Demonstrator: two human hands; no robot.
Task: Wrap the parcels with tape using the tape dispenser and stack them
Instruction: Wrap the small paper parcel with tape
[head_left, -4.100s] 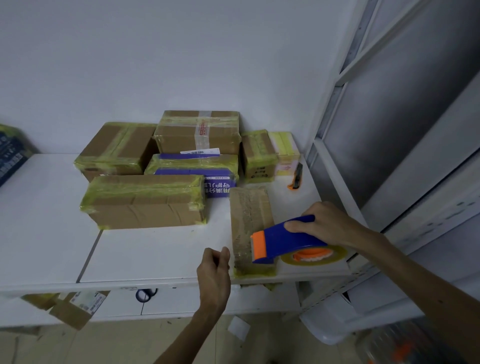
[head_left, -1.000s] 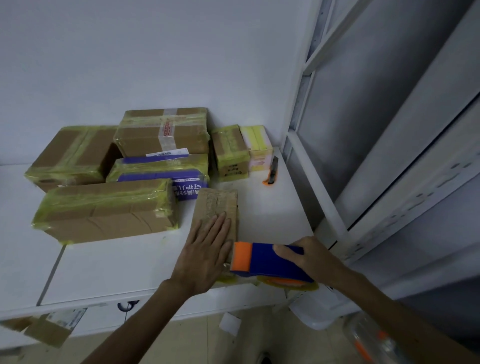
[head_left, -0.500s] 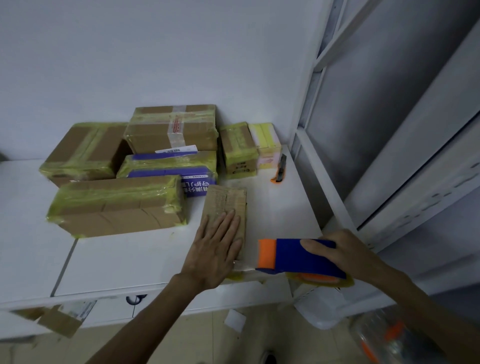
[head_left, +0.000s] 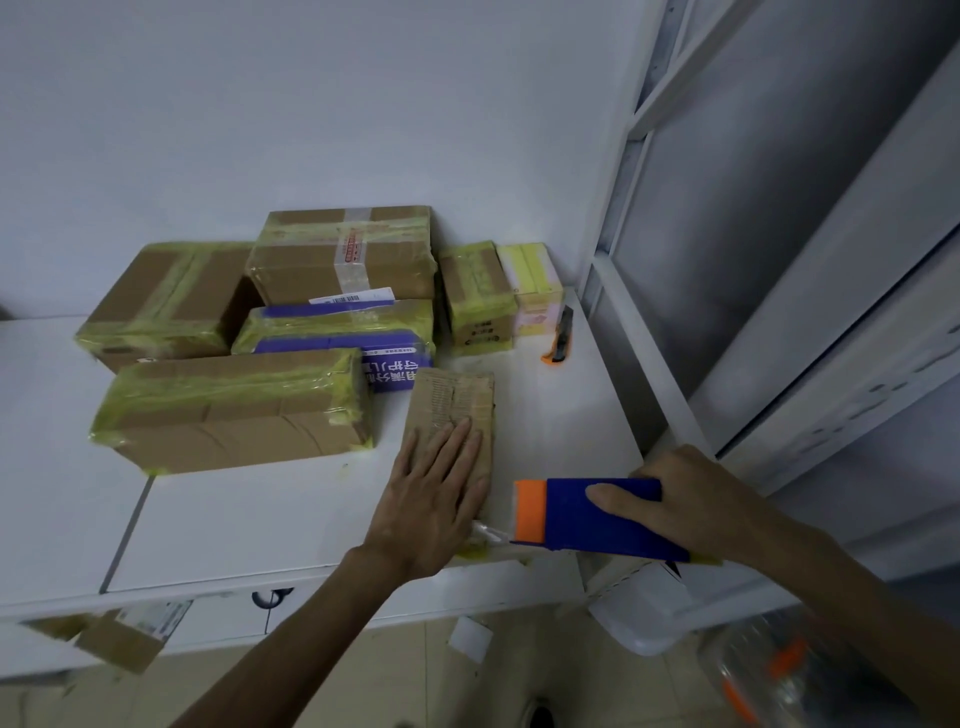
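Observation:
A flat brown cardboard parcel (head_left: 453, 401) lies lengthwise near the front edge of the white table (head_left: 270, 514). My left hand (head_left: 434, 499) presses flat on its near half, fingers straight. My right hand (head_left: 675, 501) grips a blue tape dispenser (head_left: 592, 517) with an orange front, held just right of the parcel's near end. A short strip of yellowish tape runs from the dispenser to the parcel's near corner. Behind stand several parcels wrapped in yellow tape, the nearest a long brown box (head_left: 234, 410).
An orange and black utility knife (head_left: 560, 336) lies at the back right of the table. A white metal rack (head_left: 727, 291) rises on the right. Cardboard scraps (head_left: 122, 636) and a white tub (head_left: 644, 613) sit below the table edge.
Earlier my left hand pinched the parcel's near end; it now lies flat on it. The dispenser has moved off the parcel to the right, drawing tape out.

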